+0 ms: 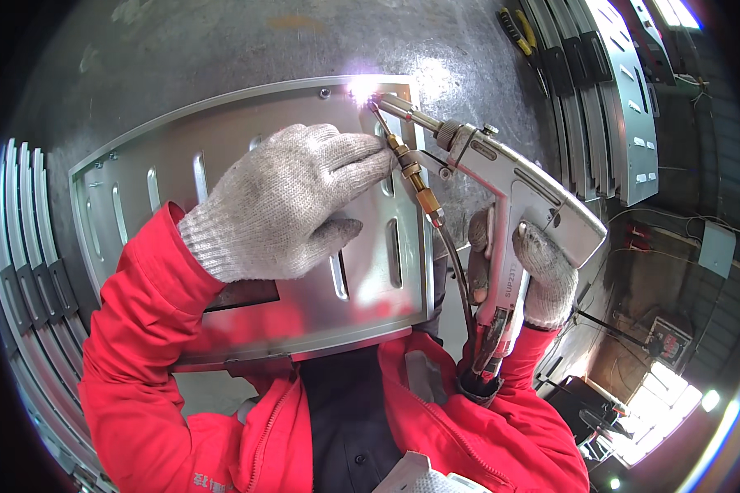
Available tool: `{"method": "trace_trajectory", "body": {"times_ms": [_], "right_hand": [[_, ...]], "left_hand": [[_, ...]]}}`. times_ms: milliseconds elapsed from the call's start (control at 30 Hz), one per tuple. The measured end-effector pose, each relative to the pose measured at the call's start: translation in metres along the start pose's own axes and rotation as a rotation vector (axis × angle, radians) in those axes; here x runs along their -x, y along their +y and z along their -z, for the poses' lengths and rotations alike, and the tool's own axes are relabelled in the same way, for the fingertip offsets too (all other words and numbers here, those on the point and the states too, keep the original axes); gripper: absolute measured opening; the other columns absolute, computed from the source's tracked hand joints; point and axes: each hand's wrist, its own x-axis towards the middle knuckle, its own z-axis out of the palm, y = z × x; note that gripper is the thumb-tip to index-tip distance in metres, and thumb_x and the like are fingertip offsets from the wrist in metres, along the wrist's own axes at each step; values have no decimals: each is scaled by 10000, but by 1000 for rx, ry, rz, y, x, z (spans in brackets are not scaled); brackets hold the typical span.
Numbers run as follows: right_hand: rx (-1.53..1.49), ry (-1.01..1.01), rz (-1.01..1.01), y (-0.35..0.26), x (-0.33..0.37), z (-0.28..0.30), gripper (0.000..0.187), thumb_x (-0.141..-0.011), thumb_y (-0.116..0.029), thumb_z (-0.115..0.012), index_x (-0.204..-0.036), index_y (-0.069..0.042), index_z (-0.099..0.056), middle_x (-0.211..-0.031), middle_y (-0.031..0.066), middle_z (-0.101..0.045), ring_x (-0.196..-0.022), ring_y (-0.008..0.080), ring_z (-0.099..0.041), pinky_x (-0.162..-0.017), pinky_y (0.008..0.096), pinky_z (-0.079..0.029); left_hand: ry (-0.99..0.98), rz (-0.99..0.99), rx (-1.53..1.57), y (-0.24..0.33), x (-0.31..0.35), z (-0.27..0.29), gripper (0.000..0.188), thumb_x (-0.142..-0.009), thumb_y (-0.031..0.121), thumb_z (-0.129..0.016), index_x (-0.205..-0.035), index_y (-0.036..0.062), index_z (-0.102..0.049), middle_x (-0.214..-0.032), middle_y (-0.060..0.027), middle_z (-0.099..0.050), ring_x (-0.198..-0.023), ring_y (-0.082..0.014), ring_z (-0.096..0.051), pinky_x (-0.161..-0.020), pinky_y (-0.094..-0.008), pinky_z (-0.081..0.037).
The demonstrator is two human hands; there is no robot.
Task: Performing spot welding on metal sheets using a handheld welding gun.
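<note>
My right hand [547, 275], in a grey knit glove, is wrapped round the handle of a handheld laser welding gun [518, 185]. The gun's nozzle reaches the far edge of a slotted sheet-metal panel [296, 320], where a bright white-violet glow [362, 89] hides the contact point. A brass wire-feed tube [411, 168] runs beside the nozzle to the same spot. My left hand [279, 205], gloved alike, lies over the panel. Its fingers stretch toward the brass tube with the tips at or against it, and the thumb is apart below. A small round stud [325, 93] sits left of the glow.
The panel lies on a grey metal table [181, 49] in front of my body. Stacked metal panels [33, 246] stand at the left, and more panels [588, 90] at the far right. Yellow-handled pliers [518, 33] lie beside the right stack. A black hose [460, 271] hangs from the brass tube.
</note>
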Motion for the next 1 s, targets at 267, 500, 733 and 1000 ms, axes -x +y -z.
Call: {"method": "trace_trajectory", "body": {"times_ms": [267,500,733,1000], "right_hand": [[-62,-16,82,-2,7,-11,309,-906,-10,-821,-1203,57,-764,-1116,177,-798,-960,280,-786,-857,341,-651],[-67,-118,78,-4,3,-13,386,-904,-2,-796,-1278,57,-721,-1145,192,-786,-979,246,-777,-858,319,-636],[-50,-222,75,-7,0,-21,453,-902,5,-775,-1342,57,-685,-1170,205,-775,-996,217,-770,-858,301,-623],[394,-460,140,-17,23,-75,489,-932,-185,-686,-1324,77,-558,-969,249,-711,-560,271,-672,-461,324,-551]], "left_hand": [[7,-17,0,-1,0,-1,763,-721,97,-764,-1470,36,-633,-1408,-156,-665,-1118,-348,-656,-999,-438,-515],[13,-15,19,0,0,-1,751,-721,86,-764,-1461,32,-640,-1396,-161,-668,-1115,-346,-657,-993,-441,-517],[117,-78,46,-5,3,-2,736,-697,6,-759,-1427,23,-665,-1256,-167,-722,-978,-325,-692,-883,-422,-565],[338,31,231,-3,8,-4,617,-758,-38,-782,-1365,27,-699,-990,-96,-774,-725,-241,-701,-676,-338,-573]]}}
